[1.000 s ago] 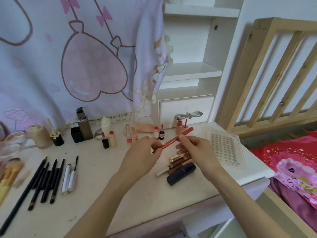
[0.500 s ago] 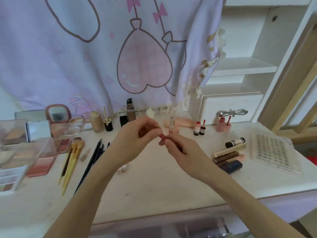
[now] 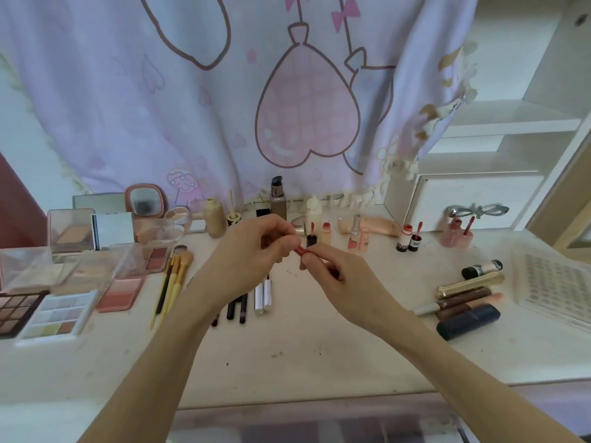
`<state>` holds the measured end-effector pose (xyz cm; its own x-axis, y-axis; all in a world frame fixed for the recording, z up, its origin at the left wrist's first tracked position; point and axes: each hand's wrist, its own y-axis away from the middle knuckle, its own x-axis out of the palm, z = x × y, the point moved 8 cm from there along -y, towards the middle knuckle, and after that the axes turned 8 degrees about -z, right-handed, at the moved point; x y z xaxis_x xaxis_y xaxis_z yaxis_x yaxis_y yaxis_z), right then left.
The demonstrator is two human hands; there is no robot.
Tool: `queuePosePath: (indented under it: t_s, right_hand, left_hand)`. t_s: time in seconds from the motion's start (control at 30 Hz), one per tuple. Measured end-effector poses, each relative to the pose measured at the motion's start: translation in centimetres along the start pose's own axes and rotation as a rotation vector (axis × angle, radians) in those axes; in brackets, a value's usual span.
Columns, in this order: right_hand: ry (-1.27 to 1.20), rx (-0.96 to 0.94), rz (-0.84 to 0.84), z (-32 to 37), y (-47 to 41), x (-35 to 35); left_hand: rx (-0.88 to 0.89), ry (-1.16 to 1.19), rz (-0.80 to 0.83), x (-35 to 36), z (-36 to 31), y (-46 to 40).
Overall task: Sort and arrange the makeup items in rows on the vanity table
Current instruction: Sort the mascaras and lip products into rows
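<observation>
Red pencil (image 3: 300, 250) mostly hidden, pinched between left hand (image 3: 256, 251), right hand (image 3: 335, 270).

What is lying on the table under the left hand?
Under the left hand lie dark pencils and two silver tubes; only their near ends show. Their far ends are covered by the hand.

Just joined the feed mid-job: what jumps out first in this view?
Dead centre, the left hand and right hand pinch a slim red lip pencil above the vanity table. Open eyeshadow palettes crowd the left side; a cluster of tubes lies right.
</observation>
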<state>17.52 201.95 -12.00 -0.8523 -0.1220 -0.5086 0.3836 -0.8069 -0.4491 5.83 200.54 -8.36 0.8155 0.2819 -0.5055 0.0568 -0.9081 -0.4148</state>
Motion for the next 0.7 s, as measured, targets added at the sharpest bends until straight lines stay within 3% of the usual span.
queuePosePath:
  t_s: [0.2,0.33,0.53,0.7]
  right_hand:
    - [-0.009,0.198,0.164,-1.9,0.3,1.0]
    - [0.060,0.270,0.276,-3.6,0.9,0.7]
    - [-0.076,0.595,0.065,-7.3,0.7,0.6]
    - [0.012,0.618,-0.010,-8.1,-0.9,2.4]
  left_hand:
    - [-0.066,0.041,0.018,-0.8,1.3,-0.3]
    - [-0.184,0.062,-0.122,-2.8,3.8,-0.4]
    - [-0.256,-0.348,-0.304,-0.8,6.2,2.1]
    - [-0.058,-0.596,-0.259,3.5,5.3,3.0]
